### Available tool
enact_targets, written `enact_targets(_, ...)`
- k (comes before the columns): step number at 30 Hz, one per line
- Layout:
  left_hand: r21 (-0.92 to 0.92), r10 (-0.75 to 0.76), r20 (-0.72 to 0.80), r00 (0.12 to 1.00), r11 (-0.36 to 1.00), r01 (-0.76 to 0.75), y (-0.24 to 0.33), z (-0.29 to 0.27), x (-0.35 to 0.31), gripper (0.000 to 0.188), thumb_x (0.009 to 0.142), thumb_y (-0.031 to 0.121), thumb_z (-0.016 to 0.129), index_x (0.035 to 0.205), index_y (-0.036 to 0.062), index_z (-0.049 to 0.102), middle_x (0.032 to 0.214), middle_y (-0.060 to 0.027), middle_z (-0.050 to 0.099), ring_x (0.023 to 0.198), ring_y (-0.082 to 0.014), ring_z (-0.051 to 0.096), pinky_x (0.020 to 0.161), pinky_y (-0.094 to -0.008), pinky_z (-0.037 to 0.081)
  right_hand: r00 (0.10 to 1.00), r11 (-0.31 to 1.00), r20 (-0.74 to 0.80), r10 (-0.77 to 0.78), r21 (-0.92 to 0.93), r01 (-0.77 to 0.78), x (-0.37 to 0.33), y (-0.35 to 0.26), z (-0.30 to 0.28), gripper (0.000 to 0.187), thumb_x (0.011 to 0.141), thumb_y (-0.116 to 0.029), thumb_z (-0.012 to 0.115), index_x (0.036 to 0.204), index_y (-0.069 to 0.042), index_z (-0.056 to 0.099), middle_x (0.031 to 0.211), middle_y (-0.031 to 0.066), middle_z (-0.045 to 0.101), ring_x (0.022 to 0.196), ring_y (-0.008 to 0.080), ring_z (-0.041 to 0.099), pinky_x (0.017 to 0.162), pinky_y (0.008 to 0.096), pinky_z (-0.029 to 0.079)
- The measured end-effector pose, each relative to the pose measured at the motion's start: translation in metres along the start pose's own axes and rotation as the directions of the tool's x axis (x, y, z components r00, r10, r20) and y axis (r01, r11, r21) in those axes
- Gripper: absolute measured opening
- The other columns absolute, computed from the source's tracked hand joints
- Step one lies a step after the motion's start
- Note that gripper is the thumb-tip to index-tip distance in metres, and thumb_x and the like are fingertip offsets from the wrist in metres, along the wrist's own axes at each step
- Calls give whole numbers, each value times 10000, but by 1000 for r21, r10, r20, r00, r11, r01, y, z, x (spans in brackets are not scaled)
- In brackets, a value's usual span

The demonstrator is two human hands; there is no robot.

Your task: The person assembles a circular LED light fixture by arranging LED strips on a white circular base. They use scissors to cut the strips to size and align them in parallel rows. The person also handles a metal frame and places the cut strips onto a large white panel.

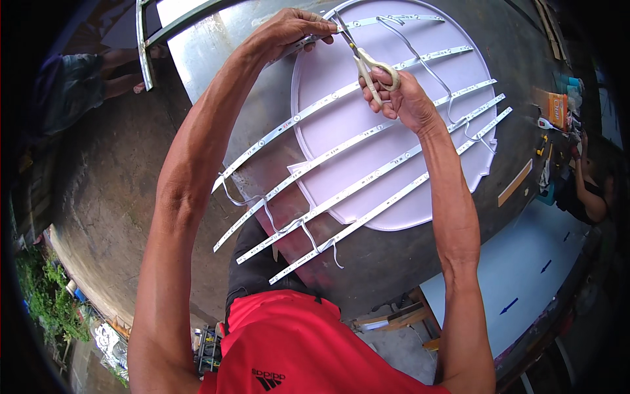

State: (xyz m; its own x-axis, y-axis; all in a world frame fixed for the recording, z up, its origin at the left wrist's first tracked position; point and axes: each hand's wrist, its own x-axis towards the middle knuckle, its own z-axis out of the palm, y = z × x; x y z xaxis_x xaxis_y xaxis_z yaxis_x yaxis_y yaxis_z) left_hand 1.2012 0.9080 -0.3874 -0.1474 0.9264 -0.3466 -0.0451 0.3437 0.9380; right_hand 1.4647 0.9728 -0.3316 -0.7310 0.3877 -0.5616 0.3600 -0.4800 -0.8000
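Dark worktop [367, 266] under pale panel [400, 211]. By panel's far edge: left hand [294, 30], fingers pinching strip [365, 22]; right hand [408, 104], fingers gripping scissors [355, 51], blades seemingly touching strip.

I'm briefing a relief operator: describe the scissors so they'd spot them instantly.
Across the large pale lilac panel lie long white strips. Over the panel's upper left part, the right hand holds the scissors. Cream looped handles set them apart from the straight strips.
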Motion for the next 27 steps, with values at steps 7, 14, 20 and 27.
enact_targets(7, -28, -10, 0, 1000, 1000, 10, -1, 0, 0, 281, 837, 322, 809, 989, 86, 792, 831, -73, 750, 653, -91, 590, 572, -235, 468, 1000, 999, -17, -2, -36, 1, 1, 0, 2, 465, 891, -473, 677, 957, -14, 648, 718, 49, 642, 561, 80, 638, 365, 151, 390)
enact_targets(14, -25, -19, -8, 1000, 1000, 19, -2, 0, 0, 266, 842, 319, 806, 976, 91, 792, 828, -59, 750, 651, -81, 585, 568, -236, 459, 999, 998, -42, 16, -60, -18, -1, -3, 7, 458, 874, -478, 702, 935, -28, 645, 713, 42, 639, 549, 74, 626, 365, 152, 378)
enact_targets(20, 9, -75, 13, 997, 997, 75, -2, -2, -1, 278, 851, 302, 786, 1028, 88, 775, 955, -68, 747, 751, -134, 619, 657, -282, 491, 999, 999, -37, 7, -42, -9, 2, 0, 6, 421, 897, -442, 704, 945, -29, 636, 711, 32, 637, 534, 59, 604, 360, 152, 350)
enact_targets(27, -76, -125, 30, 992, 989, 127, 5, -9, 0, 210, 915, 222, 718, 934, 21, 775, 749, -74, 721, 571, -105, 554, 477, -266, 408, 999, 997, -37, -38, -66, 35, 1, 3, 10, 439, 946, -424, 644, 989, 13, 636, 700, 23, 628, 528, 50, 603, 361, 131, 364)
